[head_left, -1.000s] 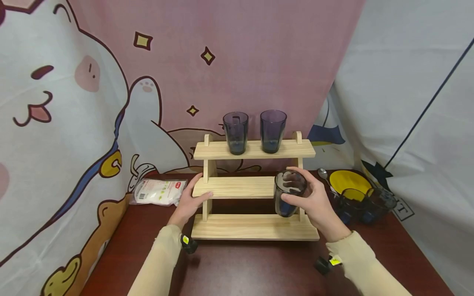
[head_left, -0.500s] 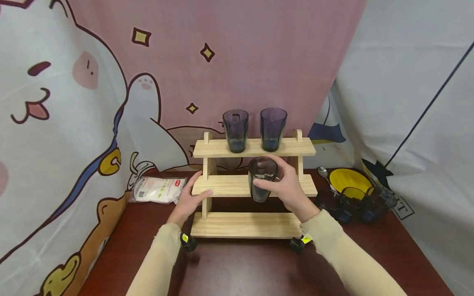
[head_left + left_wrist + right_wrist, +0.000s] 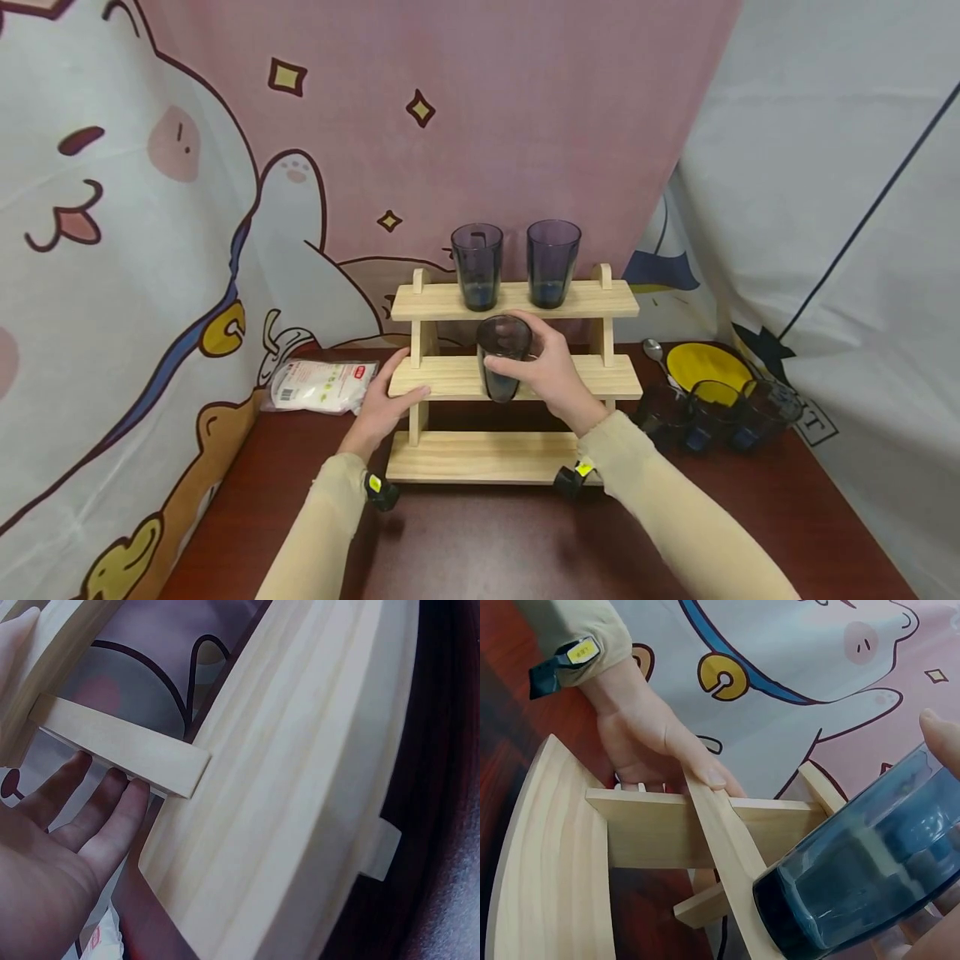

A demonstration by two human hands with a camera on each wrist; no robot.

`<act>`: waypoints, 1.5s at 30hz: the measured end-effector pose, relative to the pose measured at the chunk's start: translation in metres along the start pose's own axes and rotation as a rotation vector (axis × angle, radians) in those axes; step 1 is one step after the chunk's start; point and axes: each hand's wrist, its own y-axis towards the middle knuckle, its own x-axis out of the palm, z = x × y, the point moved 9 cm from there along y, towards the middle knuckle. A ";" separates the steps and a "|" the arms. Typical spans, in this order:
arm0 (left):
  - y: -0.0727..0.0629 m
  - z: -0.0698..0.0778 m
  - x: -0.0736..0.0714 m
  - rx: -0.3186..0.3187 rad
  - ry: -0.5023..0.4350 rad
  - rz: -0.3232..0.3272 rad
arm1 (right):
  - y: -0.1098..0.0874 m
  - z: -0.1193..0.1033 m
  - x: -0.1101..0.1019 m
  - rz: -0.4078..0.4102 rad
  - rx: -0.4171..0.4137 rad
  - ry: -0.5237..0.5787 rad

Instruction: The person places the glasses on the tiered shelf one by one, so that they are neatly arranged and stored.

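A three-tier wooden display rack (image 3: 480,458) stands on the dark red table. My right hand (image 3: 553,372) holds a dark tinted drinking glass (image 3: 497,340), thumb on the near side and fingers round the far side. The glass is over the middle tier, left of its centre; in the right wrist view the glass base (image 3: 787,919) overlaps the tier's board. My left hand (image 3: 381,410) grips the rack's left end, its thumb on the middle board. In the left wrist view the left fingers (image 3: 112,814) touch the upright. Two more glasses, left (image 3: 478,271) and right (image 3: 552,267), stand on the top tier.
Several more dark glasses (image 3: 708,425) stand on the table to the right, in front of a yellow plate (image 3: 701,362) and a spoon (image 3: 654,352). Left of the rack lies a white plastic-wrapped package (image 3: 322,386). Printed cloth (image 3: 525,108) hangs behind.
My right hand has carried the glass leftward along the middle tier, from its right end to left of centre. The left hand keeps its place on the rack.
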 end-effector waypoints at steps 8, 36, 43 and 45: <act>0.000 0.002 0.000 0.007 -0.009 0.005 | 0.009 0.006 0.006 -0.029 0.019 -0.010; 0.014 -0.025 -0.003 0.026 -0.002 0.031 | 0.023 0.010 0.023 -0.058 0.064 -0.143; 0.013 -0.025 -0.003 0.022 0.001 0.031 | 0.023 0.011 0.026 -0.058 0.038 -0.130; 0.012 -0.025 -0.002 0.019 -0.008 0.030 | 0.024 0.012 0.026 -0.053 0.037 -0.133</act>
